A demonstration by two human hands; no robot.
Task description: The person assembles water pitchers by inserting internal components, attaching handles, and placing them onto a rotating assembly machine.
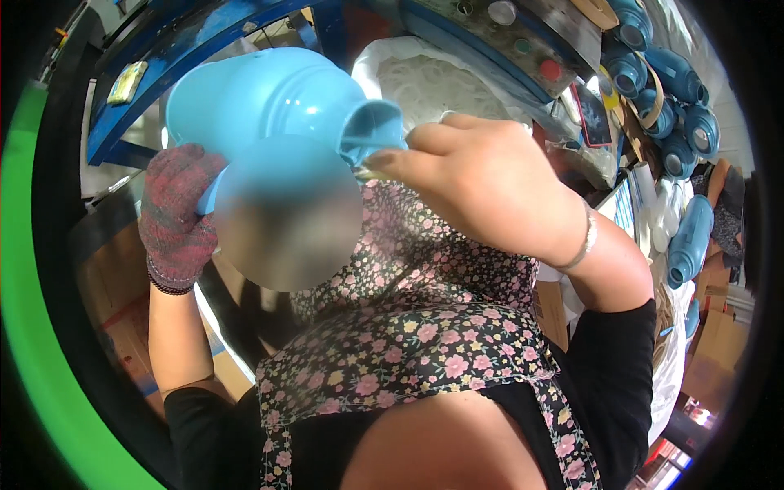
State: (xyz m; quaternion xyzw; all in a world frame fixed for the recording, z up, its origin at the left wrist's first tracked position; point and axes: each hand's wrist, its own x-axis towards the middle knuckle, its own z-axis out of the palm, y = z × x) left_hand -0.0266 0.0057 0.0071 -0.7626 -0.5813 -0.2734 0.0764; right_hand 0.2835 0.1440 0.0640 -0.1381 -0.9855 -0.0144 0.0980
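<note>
A light blue, glossy plastic jug shell point(237, 98) lies tilted on its side in front of my chest, its open mouth facing right. My left hand point(181, 208), in a dark red and grey knitted glove, is closed round the jug's handle at the left. My bare right hand point(490, 180) is at the mouth, thumb and fingers pinched together against the rim. Something small and pale shows under those fingertips, too hidden to name. A round blurred patch covers the jug's lower part and some of the handle.
Beyond the jug stands a white-lined sack point(433, 90) of translucent plastic pieces. A machine panel with a red button point(551, 69) is at the back. Several blue jug shells point(678, 155) lie at the right, near a phone point(592, 114). A blue metal frame point(131, 122) stands back left.
</note>
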